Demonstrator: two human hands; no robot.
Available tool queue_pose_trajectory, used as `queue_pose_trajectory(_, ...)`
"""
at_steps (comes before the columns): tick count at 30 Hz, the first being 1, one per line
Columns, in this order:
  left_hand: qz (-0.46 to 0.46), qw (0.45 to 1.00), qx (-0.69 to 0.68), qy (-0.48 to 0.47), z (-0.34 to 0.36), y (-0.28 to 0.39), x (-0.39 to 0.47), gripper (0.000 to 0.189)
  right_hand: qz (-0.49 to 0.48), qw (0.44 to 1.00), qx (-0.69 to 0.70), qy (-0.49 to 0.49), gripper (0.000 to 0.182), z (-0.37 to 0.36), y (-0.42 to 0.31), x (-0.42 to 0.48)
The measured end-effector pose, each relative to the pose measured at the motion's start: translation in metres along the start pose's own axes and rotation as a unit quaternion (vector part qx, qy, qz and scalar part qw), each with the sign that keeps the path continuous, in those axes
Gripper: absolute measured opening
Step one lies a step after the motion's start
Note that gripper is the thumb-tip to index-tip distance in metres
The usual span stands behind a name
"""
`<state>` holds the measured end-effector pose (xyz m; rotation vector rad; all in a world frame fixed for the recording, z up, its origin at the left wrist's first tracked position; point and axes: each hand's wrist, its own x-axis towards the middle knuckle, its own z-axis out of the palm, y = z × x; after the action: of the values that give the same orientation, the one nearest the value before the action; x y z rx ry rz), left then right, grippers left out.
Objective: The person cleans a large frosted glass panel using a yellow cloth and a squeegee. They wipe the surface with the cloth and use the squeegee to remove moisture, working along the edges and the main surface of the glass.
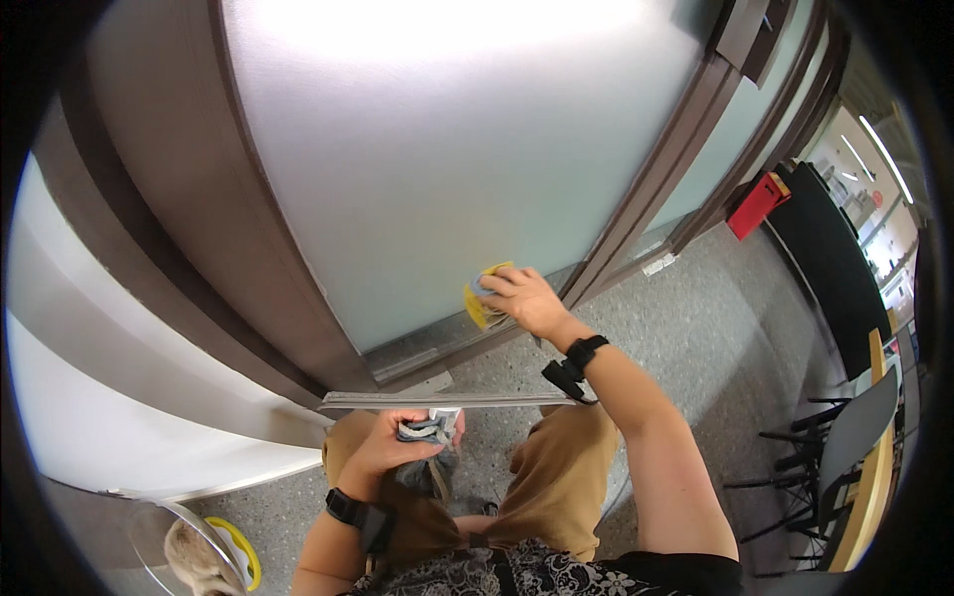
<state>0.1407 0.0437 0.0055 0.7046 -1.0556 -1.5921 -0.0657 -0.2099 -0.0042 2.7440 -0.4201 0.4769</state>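
A large frosted glass panel [447, 171] in a brown frame stands before me. My right hand [525, 298] presses a yellow and grey-blue cloth [477, 302] against the lower right part of the glass. Between my knees, my left hand [406, 439] grips a squeegee [447, 401] by its short light handle, together with a bunched grey-blue cloth [425, 430]. The squeegee's long blade lies level across the view, below the panel's bottom edge. Each wrist wears a black strap.
A white wall curves along the left. At lower left, a cat [195, 555] appears beside a clear round rim and a yellow-edged dish [250, 547]. A red box [758, 205], a black counter [827, 261] and grey chairs [857, 439] by a wooden table edge stand right.
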Motion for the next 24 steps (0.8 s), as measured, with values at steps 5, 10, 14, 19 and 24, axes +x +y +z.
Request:
queue_pose_trajectory(5, 0.023, 1.0, 0.014, -0.014, -0.001, 0.004, 0.0, 0.017, 0.17, 0.96, 0.089, 0.204, 0.046, -0.072, 0.012, 0.034)
queue_pose_trajectory(10, -0.017, 1.0, -0.001, 0.007, -0.003, -0.001, -0.004, 0.022, 0.221, 0.848, 0.093, 0.472, 0.031, -0.154, 0.037, 0.121)
queue_pose_trajectory(14, 0.024, 1.0, -0.016, 0.004, -0.003, -0.008, -0.005, 0.021, 0.284, 0.812, 0.036, 0.509, 0.031, -0.124, 0.031, 0.14)
queue_pose_trajectory(19, 0.048, 0.998, -0.019, 0.044, -0.002, -0.004, -0.013, 0.024, 0.415, 0.786, 0.076, 0.452, 0.042, -0.005, -0.012, 0.1)
queue_pose_trajectory(24, 0.06, 0.997, 0.052, 0.011, -0.003, -0.002, -0.006, 0.033, 0.563, 0.745, 0.222, 0.281, 0.034, 0.104, -0.055, 0.027)
